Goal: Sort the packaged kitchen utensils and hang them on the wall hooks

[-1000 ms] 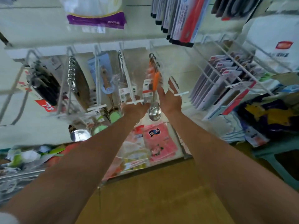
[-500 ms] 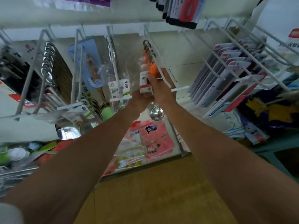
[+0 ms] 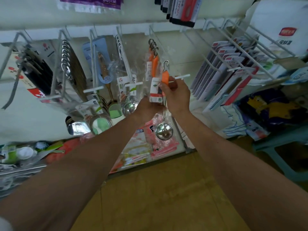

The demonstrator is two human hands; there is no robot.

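Just above the right hand [image 3: 176,95], the orange handle of a packaged ladle [image 3: 165,80], pinched between curled fingers and thumb, metal loop uppermost. Lower down, gripped by the left hand [image 3: 146,109] around wrapper and label card [image 3: 155,90]. Beneath both hands, hanging free, steel bowl [image 3: 163,133]. Just behind right-hand fingertips, white crossbar of wall hook [image 3: 182,77]; farther back along it, more orange ladles [image 3: 154,62].

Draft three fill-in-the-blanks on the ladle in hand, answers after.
1. The right hand grips a ladle by its ____ handle.
2. The ladle's steel bowl hangs ____ the left hand.
3. Its metal loop points ____.
Answers: orange; below; up.
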